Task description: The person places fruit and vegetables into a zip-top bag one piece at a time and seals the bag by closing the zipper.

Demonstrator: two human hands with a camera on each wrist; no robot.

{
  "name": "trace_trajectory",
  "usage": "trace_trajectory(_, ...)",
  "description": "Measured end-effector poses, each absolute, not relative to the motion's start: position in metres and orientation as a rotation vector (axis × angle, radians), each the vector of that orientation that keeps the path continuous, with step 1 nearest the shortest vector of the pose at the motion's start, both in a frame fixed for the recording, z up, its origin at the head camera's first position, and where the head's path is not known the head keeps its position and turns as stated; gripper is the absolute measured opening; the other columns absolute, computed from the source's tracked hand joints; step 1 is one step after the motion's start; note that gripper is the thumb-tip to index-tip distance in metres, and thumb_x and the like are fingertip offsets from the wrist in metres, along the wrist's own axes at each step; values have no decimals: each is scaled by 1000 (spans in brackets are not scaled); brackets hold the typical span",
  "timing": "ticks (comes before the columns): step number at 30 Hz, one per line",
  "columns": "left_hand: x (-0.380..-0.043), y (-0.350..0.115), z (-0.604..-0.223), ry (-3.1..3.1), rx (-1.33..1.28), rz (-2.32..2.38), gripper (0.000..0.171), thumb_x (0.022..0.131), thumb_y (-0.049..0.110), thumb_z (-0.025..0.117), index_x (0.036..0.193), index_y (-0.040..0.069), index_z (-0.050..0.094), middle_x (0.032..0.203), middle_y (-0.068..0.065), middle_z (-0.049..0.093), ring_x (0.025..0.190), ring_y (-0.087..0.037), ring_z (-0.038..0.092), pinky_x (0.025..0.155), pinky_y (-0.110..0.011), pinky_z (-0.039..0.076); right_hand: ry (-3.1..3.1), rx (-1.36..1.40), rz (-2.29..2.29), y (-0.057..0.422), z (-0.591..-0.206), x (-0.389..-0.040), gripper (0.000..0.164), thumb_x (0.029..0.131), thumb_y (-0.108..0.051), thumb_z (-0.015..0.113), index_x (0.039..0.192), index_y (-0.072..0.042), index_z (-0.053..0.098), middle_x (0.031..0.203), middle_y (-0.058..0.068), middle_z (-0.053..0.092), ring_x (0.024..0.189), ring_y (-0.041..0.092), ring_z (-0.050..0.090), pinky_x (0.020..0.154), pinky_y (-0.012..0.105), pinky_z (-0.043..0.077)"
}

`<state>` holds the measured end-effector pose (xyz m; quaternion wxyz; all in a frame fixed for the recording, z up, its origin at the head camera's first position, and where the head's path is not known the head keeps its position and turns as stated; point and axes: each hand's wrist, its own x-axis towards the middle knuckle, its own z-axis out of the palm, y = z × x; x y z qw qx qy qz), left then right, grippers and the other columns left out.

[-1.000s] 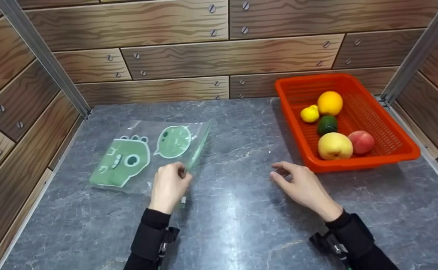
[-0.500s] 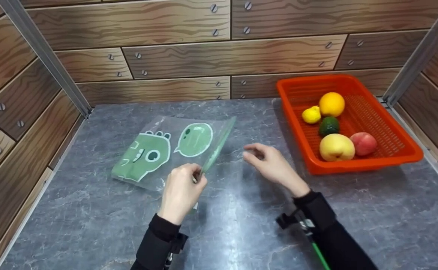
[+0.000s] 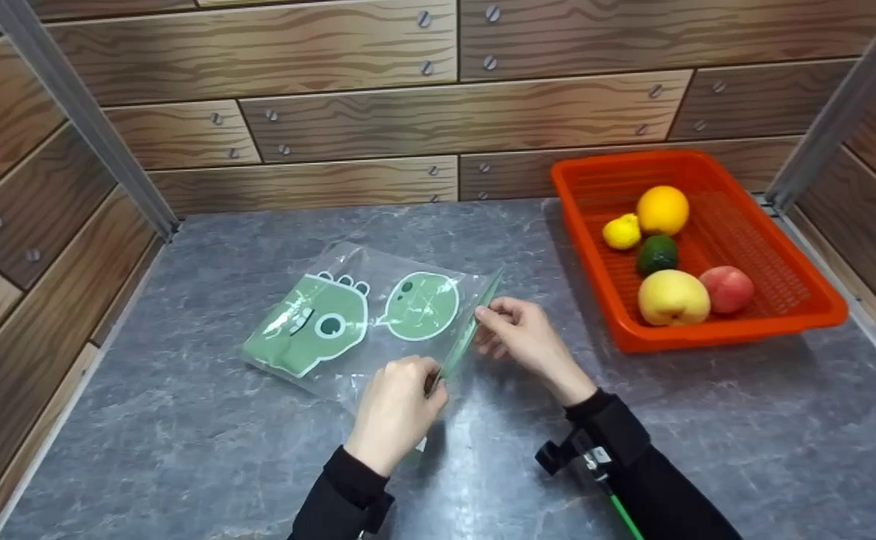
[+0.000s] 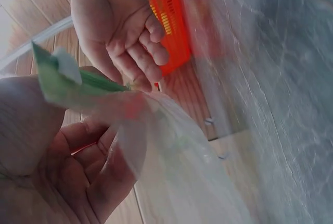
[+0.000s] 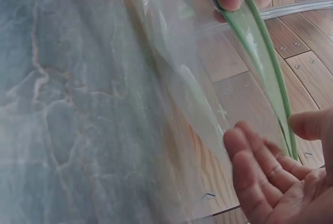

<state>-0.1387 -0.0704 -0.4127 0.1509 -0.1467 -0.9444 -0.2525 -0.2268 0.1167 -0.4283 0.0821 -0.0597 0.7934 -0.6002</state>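
Observation:
A clear zip bag [image 3: 419, 307] with green cartoon prints lies partly raised off the grey table, its green zip edge [image 5: 260, 57] toward the right. My left hand [image 3: 397, 409] pinches the near end of that edge between thumb and fingers. At the farther part of the edge, my right hand [image 3: 528, 345] has its thumb on the strip and its fingers behind it, pinching it, as the right wrist view shows [image 5: 281, 174]. Seen from the left wrist, the bag's film [image 4: 182, 166] hangs down below the left hand. Whether the zip is parted is hard to tell.
To the right stands a red-orange plastic basket [image 3: 768, 322]. In it lie an orange [image 3: 663, 210], a small yellow fruit [image 3: 622, 232], a dark green fruit [image 3: 657, 255], a pale yellow fruit [image 3: 673, 298] and a peach [image 3: 727, 289]. Wood-patterned walls [image 3: 348, 127] enclose the table.
My left hand has drawn the bag to the right and a little nearer. My right hand has moved left from beside the basket and taken hold of the bag's green edge.

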Motion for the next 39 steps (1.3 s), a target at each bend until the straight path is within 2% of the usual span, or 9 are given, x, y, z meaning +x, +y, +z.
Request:
trace_trajectory(4,-137,-70,-410,-2720,-450,-691,9,79,14,68,71,15,64,64,3,62,56,-15,59,50,-25,42,2343,-217,-1811,112,-424,-226,25,93,-26,60,94,-1,63,75,8,72,61,19,68,59,37,57)
trace_trajectory(9,-137,-65,-407,-2723,-490,-695,10,82,17,67,72,15,65,65,3,64,54,-13,57,49,-23,40,2399,-228,-1806,118,-421,-224,19,91,-19,61,90,-1,61,72,10,70,62,22,69,59,42,57)
trace_trajectory(15,-137,-62,-406,-2748,-507,-695,15,85,19,66,71,16,64,65,3,66,52,-11,56,48,-22,39,2410,-258,-1804,122,-422,-219,21,87,-19,68,94,-1,61,74,12,71,63,22,69,61,44,57)
trace_trajectory(21,-136,-66,-404,-2731,-456,-724,27,87,16,62,61,16,57,55,4,57,46,-6,41,45,-19,31,2418,-278,-1828,119,-422,-214,20,83,-6,68,99,2,60,74,15,70,60,18,68,64,44,58)
trace_trajectory(24,-136,-71,-401,-2687,-381,-737,23,86,14,62,64,15,62,56,3,59,46,-5,42,45,-17,33,2448,-256,-1830,118,-421,-213,23,82,-2,68,103,3,60,75,14,70,60,22,67,65,45,58)
trace_trajectory(29,-136,-81,-396,-2620,-245,-719,13,84,16,66,72,14,70,62,3,66,51,-6,54,50,-19,43,2501,-297,-1781,118,-420,-209,25,82,-3,66,106,1,61,73,13,69,58,22,65,58,34,57)
trace_trajectory(32,-137,-85,-394,-2602,-182,-712,13,83,19,68,70,16,69,60,5,64,50,-7,54,50,-22,42,2535,-355,-1727,117,-419,-206,24,83,-5,65,107,-4,63,71,11,68,56,16,61,54,25,52)
trace_trajectory(39,-139,-90,-387,-2391,-143,-786,14,81,15,70,68,15,66,59,4,63,51,-8,55,51,-23,44,2594,-401,-1676,116,-417,-200,29,84,-5,63,112,-10,65,69,8,66,54,11,57,50,20,45)
